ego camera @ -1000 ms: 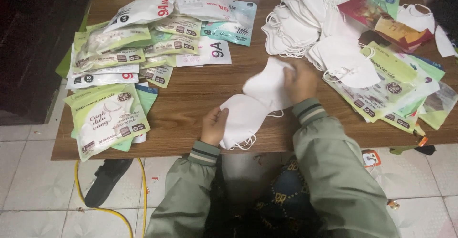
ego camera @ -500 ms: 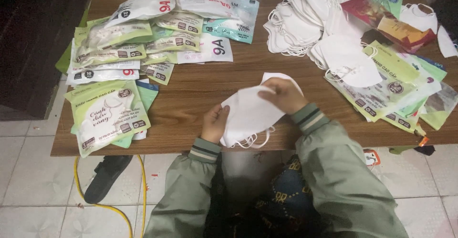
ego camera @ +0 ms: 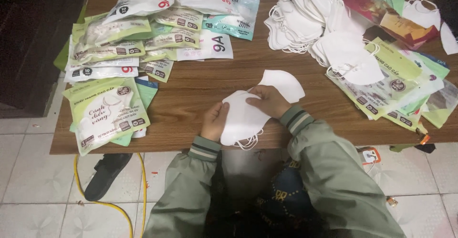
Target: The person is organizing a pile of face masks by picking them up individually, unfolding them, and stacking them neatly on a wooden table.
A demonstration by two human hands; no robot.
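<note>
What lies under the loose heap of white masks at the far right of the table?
Under the heap of white masks, green and clear packets stick out at its near right edge, resting on the wooden table. Whatever lies beneath the heap's middle is covered.

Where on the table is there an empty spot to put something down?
Bare wood lies mid-table, between the green packets on the left and the loose white masks on the right, just beyond the hands. It is crowded along the left side, the far edge and the right side, where flat packets overlap.
</note>
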